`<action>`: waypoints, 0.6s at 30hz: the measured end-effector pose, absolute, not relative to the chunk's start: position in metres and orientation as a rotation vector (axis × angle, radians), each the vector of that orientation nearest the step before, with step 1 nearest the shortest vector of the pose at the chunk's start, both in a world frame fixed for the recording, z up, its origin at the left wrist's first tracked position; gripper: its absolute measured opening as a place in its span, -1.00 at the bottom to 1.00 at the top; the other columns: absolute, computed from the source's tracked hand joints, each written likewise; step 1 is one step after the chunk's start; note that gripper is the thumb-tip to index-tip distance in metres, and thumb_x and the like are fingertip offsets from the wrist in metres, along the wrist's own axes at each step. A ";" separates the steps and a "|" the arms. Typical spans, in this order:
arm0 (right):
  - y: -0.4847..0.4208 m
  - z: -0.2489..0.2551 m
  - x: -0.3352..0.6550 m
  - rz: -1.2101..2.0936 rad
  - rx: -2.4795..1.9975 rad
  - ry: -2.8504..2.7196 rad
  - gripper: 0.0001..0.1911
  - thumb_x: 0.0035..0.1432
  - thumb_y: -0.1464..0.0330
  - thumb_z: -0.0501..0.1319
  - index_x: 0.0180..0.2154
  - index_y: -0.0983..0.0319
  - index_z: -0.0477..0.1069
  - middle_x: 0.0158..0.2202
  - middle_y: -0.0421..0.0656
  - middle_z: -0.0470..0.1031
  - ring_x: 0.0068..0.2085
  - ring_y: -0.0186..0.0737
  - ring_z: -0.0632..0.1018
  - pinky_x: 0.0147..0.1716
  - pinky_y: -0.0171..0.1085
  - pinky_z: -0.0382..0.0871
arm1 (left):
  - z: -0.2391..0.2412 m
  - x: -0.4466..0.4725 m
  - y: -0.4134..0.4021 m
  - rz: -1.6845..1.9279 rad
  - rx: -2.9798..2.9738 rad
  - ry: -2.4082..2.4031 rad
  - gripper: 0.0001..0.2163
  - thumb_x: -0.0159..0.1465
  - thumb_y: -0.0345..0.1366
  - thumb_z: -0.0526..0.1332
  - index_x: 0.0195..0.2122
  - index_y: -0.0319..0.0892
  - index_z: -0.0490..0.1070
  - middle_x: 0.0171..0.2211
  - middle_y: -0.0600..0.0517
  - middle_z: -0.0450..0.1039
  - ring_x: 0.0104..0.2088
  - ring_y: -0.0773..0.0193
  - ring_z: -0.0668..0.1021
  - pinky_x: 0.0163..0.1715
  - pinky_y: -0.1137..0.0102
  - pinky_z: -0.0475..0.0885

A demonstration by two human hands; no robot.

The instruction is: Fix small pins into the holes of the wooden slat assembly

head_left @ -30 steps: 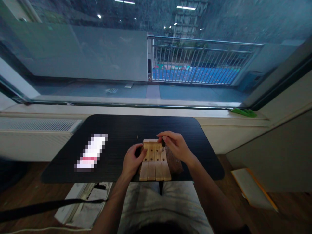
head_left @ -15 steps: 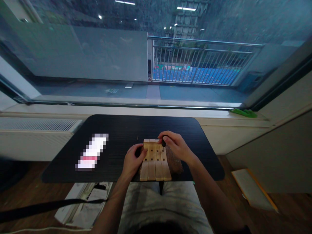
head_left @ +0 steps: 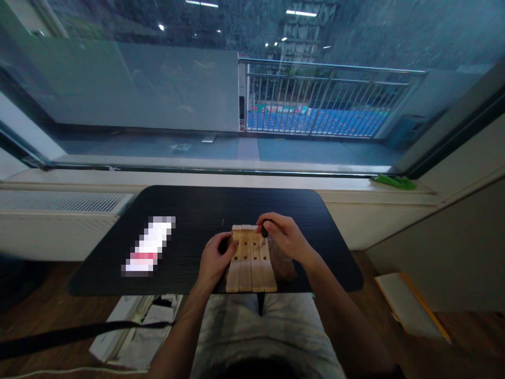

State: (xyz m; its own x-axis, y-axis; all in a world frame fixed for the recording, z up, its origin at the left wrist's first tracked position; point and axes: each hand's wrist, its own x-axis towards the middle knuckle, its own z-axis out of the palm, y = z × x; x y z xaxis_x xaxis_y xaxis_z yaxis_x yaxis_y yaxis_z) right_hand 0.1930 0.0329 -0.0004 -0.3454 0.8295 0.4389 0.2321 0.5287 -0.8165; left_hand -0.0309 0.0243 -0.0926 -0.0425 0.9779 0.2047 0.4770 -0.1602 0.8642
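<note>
Several pale wooden slats lie side by side near the table's front edge, with two rows of dark holes across them. Beneath them, a brown, rough-looking block shows on the right. My left hand grips the slats' left edge, thumb on top; its other fingers are partly hidden. In my closed right hand is a short dark-handled screwdriver, held upright. Its tip meets the rightmost slat at a hole in the far row. A tiny thin screw-like piece lies beyond my left hand.
The dark table has a blurred-out bright rectangle on its left. Behind it are a window sill, a radiator and a green cloth. An open white box and a black strap are at lower left.
Almost nothing differs. My right hand and the screwdriver have shifted very slightly, with the tip at the same hole; my left hand keeps its grip.
</note>
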 end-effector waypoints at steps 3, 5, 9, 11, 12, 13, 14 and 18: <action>0.032 -0.001 0.193 0.804 -0.898 -1.846 -0.77 0.38 0.29 0.09 -0.23 0.23 0.48 -0.35 -0.14 0.59 -0.32 -0.25 0.57 -0.31 -0.28 0.45 | -0.093 -0.031 0.025 1.154 1.676 1.542 -0.68 0.22 -0.06 0.24 -0.11 -0.13 0.54 -0.15 -0.07 0.62 -0.09 0.06 0.60 0.01 0.17 0.48; 0.032 -0.001 0.193 0.803 -0.910 -1.832 -0.78 0.36 0.29 0.10 -0.23 0.22 0.49 -0.36 -0.14 0.60 -0.32 -0.24 0.58 -0.31 -0.28 0.46 | -0.093 -0.031 0.025 1.156 1.675 1.542 -0.68 0.22 -0.06 0.24 -0.11 -0.12 0.54 -0.15 -0.07 0.62 -0.09 0.06 0.60 0.01 0.18 0.48; 0.032 -0.001 0.193 0.814 -0.922 -1.799 -0.80 0.33 0.29 0.14 -0.24 0.22 0.50 -0.36 -0.15 0.61 -0.33 -0.25 0.60 -0.33 -0.29 0.46 | -0.093 -0.031 0.025 1.156 1.678 1.544 -0.69 0.22 -0.06 0.24 -0.12 -0.13 0.54 -0.14 -0.07 0.62 -0.09 0.05 0.60 0.00 0.17 0.48; 0.032 -0.001 0.193 0.819 -0.933 -1.787 -0.80 0.32 0.29 0.15 -0.24 0.22 0.51 -0.37 -0.15 0.61 -0.33 -0.25 0.60 -0.32 -0.29 0.47 | -0.094 -0.031 0.025 1.155 1.678 1.540 -0.69 0.22 -0.06 0.24 -0.12 -0.13 0.54 -0.15 -0.07 0.62 -0.09 0.05 0.61 0.01 0.17 0.48; 0.032 -0.002 0.193 0.820 -0.939 -1.783 -0.80 0.32 0.29 0.15 -0.24 0.22 0.51 -0.37 -0.15 0.62 -0.33 -0.25 0.60 -0.32 -0.29 0.47 | -0.094 -0.031 0.025 1.156 1.679 1.538 -0.69 0.22 -0.06 0.24 -0.12 -0.13 0.54 -0.15 -0.07 0.61 -0.09 0.05 0.61 0.01 0.16 0.48; 0.033 -0.002 0.193 0.818 -0.943 -1.778 -0.80 0.31 0.29 0.15 -0.24 0.22 0.51 -0.37 -0.15 0.62 -0.33 -0.25 0.60 -0.32 -0.29 0.47 | -0.094 -0.031 0.025 1.158 1.679 1.537 -0.69 0.22 -0.07 0.24 -0.12 -0.13 0.54 -0.15 -0.07 0.61 -0.09 0.05 0.60 0.02 0.16 0.47; 0.033 -0.002 0.193 0.817 -0.945 -1.773 -0.80 0.31 0.28 0.15 -0.25 0.22 0.52 -0.37 -0.15 0.61 -0.34 -0.25 0.60 -0.32 -0.29 0.46 | -0.094 -0.031 0.025 1.162 1.679 1.539 -0.69 0.22 -0.07 0.24 -0.12 -0.13 0.54 -0.15 -0.07 0.61 -0.09 0.05 0.60 0.02 0.16 0.47; 0.034 -0.005 0.192 0.824 -0.950 -1.752 -0.77 0.31 0.24 0.16 -0.26 0.22 0.53 -0.38 -0.16 0.60 -0.35 -0.25 0.58 -0.35 -0.30 0.46 | -0.094 -0.031 0.025 1.156 1.677 1.546 -0.69 0.21 -0.07 0.24 -0.13 -0.13 0.54 -0.15 -0.07 0.62 -0.09 0.05 0.60 0.02 0.16 0.47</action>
State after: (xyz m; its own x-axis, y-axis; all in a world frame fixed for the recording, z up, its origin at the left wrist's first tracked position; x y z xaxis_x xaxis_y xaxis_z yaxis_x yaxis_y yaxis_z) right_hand 0.1918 0.0336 -0.0055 -0.2516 0.8739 0.4159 0.2373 0.4723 -0.8489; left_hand -0.0307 0.0250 -0.0937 -0.0452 0.9767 0.2097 0.4778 -0.1632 0.8632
